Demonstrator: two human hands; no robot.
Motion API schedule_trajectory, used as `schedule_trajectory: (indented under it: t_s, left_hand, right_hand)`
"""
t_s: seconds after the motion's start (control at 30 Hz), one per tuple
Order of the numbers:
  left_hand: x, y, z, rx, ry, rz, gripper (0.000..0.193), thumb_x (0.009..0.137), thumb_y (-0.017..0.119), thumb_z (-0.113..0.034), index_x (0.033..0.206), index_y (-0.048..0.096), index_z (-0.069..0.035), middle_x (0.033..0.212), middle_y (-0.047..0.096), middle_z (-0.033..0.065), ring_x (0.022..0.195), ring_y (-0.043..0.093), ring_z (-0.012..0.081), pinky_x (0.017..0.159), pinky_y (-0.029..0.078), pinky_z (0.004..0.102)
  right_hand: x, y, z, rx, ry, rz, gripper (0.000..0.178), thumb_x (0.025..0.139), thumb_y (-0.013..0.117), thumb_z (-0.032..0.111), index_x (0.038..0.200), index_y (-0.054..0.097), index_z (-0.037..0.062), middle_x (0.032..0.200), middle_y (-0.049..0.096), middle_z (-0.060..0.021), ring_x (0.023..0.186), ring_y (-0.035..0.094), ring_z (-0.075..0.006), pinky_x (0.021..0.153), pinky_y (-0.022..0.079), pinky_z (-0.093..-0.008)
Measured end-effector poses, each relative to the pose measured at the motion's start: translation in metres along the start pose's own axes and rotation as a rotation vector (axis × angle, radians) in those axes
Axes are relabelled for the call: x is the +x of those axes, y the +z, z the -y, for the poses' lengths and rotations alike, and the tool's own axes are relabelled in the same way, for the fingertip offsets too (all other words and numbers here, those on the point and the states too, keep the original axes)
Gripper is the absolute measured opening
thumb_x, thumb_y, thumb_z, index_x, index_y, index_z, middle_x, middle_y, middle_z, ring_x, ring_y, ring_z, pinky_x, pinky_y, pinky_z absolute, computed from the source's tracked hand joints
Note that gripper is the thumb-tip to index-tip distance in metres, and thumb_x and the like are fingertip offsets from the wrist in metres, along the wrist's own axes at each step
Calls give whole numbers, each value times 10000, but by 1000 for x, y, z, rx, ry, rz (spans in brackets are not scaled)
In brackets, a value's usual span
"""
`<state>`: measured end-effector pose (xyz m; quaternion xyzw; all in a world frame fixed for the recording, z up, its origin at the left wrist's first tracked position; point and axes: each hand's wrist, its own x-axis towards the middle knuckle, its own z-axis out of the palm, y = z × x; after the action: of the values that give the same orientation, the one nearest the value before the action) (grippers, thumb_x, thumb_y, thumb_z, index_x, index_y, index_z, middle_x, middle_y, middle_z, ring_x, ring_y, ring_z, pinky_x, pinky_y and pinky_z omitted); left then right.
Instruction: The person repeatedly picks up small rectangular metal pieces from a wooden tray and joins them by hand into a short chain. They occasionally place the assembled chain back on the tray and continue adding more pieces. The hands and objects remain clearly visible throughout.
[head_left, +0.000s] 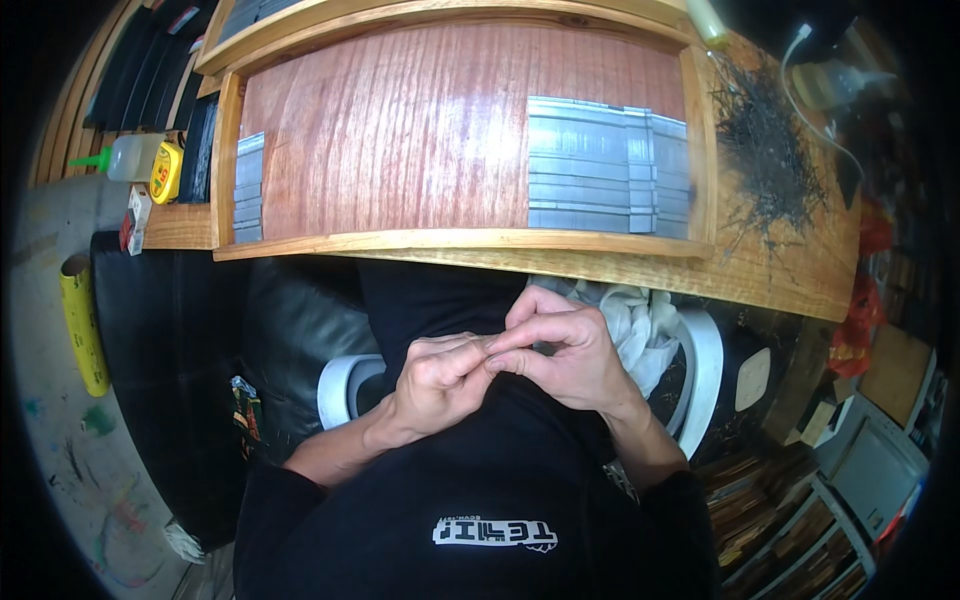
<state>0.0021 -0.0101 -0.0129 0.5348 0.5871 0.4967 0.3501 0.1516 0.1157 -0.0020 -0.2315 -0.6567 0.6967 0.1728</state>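
My left hand and my right hand meet in front of my body, above my lap and short of the table's front edge. The fingers of the left are curled in, and its fingertips touch those of the right. Thumb and fingers of my right hand are closed in a pinch. Anything between the fingertips is hidden or too small to name. Beyond the hands lies a shallow wooden tray with a reddish-brown bottom. Flat grey strips lie in rows at its right, and a narrower stack of grey strips fills its left end.
Thin dark slivers are heaped on the wooden table right of the tray. A green-tipped bottle and a yellow container stand at the left. A white chair arm and a pale cloth are beside my right arm.
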Motion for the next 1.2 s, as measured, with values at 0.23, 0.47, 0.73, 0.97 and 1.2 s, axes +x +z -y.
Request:
schedule_trajectory:
  t_s: [0.23,0.47,0.73,0.97,1.2]
  left_hand:
    - [-1,-1,1,-12,-3,8,199,828,709,96,1027,714,92,847,728,204,668,705,281,597,545,318]
    - [-1,-3,1,-24,-46,42,196,835,703,90,1030,719,78,835,728,196,662,705,277,593,541,318]
    - [1,-3,0,-76,-62,35,175,842,699,76,1015,724,69,845,735,203,701,733,281,607,549,311]
    - [-1,-4,1,-94,-83,43,180,848,699,72,1026,725,70,861,740,207,715,740,281,621,556,307]
    - [1,-3,0,-111,-86,45,189,856,706,60,1043,727,71,870,744,210,734,748,276,632,562,306]
  right_hand:
    - [0,0,1,-16,-14,7,150,787,829,22,933,798,44,836,646,-30,762,627,-121,652,498,-257]
    - [0,1,2,-38,-47,-13,148,785,832,21,927,796,40,830,658,-33,736,633,-122,626,500,-253]
    - [0,0,4,-43,-75,-36,148,772,844,13,909,792,34,833,677,-39,732,653,-122,620,509,-241]
    - [0,0,3,-52,-69,-39,130,773,842,18,890,790,36,827,681,-38,718,653,-121,608,504,-244]
    - [0,-1,3,-63,-83,-47,116,770,840,19,871,782,31,821,681,-42,705,655,-131,599,502,-250]
